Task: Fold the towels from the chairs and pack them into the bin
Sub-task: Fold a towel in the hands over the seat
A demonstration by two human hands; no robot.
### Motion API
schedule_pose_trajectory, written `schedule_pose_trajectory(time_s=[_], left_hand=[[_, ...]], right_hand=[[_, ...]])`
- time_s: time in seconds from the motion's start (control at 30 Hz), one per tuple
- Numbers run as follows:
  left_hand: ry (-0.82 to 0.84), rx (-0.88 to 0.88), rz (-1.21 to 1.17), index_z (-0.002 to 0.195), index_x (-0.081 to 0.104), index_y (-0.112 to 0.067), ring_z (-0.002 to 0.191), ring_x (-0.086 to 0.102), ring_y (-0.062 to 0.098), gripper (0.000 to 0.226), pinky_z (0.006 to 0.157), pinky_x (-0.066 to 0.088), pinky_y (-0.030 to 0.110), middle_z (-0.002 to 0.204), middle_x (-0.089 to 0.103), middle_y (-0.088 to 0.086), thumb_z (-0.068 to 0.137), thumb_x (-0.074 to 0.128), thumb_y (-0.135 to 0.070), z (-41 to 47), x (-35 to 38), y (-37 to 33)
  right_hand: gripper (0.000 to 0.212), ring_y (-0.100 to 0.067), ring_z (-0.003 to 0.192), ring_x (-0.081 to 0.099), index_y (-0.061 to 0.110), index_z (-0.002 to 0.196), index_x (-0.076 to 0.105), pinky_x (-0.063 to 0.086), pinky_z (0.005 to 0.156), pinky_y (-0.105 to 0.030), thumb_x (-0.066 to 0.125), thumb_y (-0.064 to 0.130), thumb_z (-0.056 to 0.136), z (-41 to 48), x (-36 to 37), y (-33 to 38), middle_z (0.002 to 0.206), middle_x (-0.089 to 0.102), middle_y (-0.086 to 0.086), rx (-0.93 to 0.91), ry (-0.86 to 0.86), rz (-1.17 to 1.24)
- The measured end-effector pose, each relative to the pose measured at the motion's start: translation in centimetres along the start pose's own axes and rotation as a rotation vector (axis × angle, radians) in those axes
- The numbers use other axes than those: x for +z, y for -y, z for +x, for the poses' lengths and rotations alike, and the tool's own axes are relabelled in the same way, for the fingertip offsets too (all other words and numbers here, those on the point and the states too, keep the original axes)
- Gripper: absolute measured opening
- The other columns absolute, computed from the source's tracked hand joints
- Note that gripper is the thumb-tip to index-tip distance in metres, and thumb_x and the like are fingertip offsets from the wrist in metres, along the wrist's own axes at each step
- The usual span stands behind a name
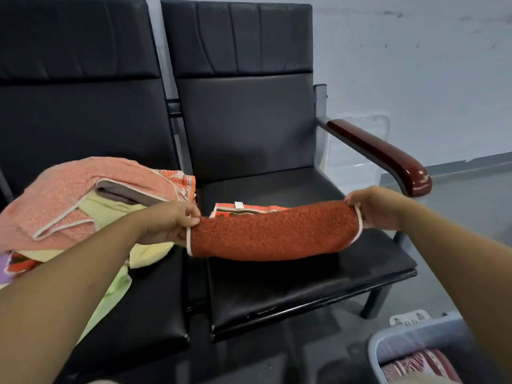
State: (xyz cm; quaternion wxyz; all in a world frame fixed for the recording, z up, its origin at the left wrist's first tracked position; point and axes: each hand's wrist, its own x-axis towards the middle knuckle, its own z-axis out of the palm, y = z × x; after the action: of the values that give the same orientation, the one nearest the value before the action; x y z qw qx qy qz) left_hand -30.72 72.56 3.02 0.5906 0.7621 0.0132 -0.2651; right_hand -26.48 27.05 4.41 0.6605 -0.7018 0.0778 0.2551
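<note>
The orange towel (274, 234) lies across the seat of the right-hand chair (304, 286), doubled lengthwise and pulled taut; the left hand (171, 223) pinches its white-trimmed left end and the right hand (374, 209) pinches the right end. This looks like mid-fold: the held edge next wants laying evenly onto the far edge, then halving. More unfolded towels (83, 195) are heaped on the left chair, and the bin (401, 342) on the floor to the right holds a folded one
</note>
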Motion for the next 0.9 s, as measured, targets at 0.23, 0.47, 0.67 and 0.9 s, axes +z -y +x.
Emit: schedule_pose_trajectory(time_s=[0.23, 0.47, 0.67, 0.9], left_hand=[[0.214, -0.179, 0.001, 0.092, 0.048, -0.006, 0.065, 0.068, 0.024, 0.01, 0.061, 0.059, 0.036, 0.077, 0.063, 0.014, 0.097, 0.047, 0.003, -0.6, 1.0, 1.8], [-0.274, 0.11, 0.042, 0.088, 0.059, -0.015, 0.074, 0.063, 0.023, 0.011, 0.073, 0.052, 0.039, 0.086, 0.063, 0.013, 0.097, 0.057, -0.009, 3.9, 2.2, 1.9], [-0.69, 0.099, 0.305, 0.086, 0.062, -0.019, 0.099, 0.065, 0.034, 0.008, 0.091, 0.053, 0.045, 0.101, 0.067, 0.012, 0.093, 0.064, -0.02, 10.9, 2.0, 3.2], [-0.835, 0.088, 0.582, 0.104, 0.063, -0.008, 0.105, 0.058, 0.036, 0.018, 0.082, 0.04, 0.035, 0.111, 0.064, 0.017, 0.097, 0.054, -0.022, 15.0, 2.5, 6.6]], right_hand=[[0.011, -0.026, 0.07, 0.068, 0.004, 0.084, 0.058, 0.06, 0.065, -0.035, 0.058, -0.005, 0.078, -0.4, -0.8, -2.8, 0.082, 0.066, -0.015, 0.273, 0.156, -0.128], [0.011, -0.025, 0.075, 0.066, 0.005, 0.094, 0.06, 0.057, 0.071, -0.038, 0.051, -0.001, 0.097, 4.1, -0.1, -4.9, 0.088, 0.066, -0.017, 0.045, -0.215, -0.139], [0.015, -0.03, 0.078, 0.061, 0.007, 0.079, 0.062, 0.055, 0.073, -0.042, 0.06, 0.002, 0.093, 9.8, 1.4, -5.5, 0.088, 0.062, -0.019, -0.139, -0.611, -0.246], [0.017, -0.033, 0.094, 0.061, 0.012, 0.109, 0.056, 0.051, 0.083, -0.042, 0.051, 0.026, 0.1, 13.1, 2.9, -10.5, 0.1, 0.066, -0.011, -0.248, -0.829, -0.776]])
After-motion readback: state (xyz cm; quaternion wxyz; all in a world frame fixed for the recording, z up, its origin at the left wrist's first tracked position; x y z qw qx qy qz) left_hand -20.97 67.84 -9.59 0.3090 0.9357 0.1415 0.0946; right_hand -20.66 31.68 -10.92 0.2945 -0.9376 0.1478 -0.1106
